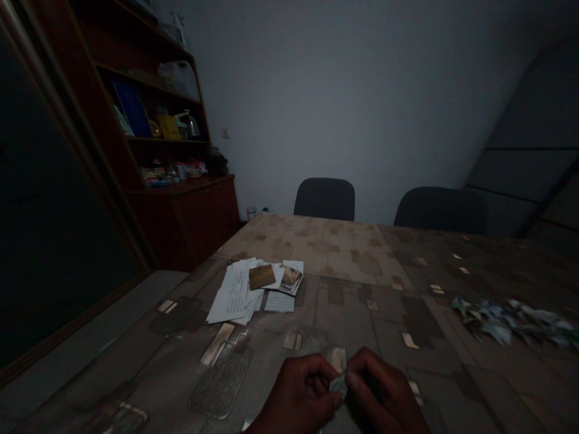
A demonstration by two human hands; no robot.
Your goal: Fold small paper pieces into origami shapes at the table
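Note:
Near the front edge of the patterned tablecloth [271, 361], my left hand [301, 395] pinches a small pale piece of folded paper [338, 386] between thumb and fingers. My right hand [382, 389] grips the same piece from the other side, its thumb and fingertips closed on it. The two hands almost meet at the paper. Its exact shape is too small and dim to make out.
Written sheets [233, 295] lie at centre-left with a brown card [262, 276] and a stack of pictures [290, 278]. Crumpled or folded papers [511, 322] spread at the right. Beyond the table stand two dark chairs [324, 199]; a wooden cabinet [199, 211] is at the left.

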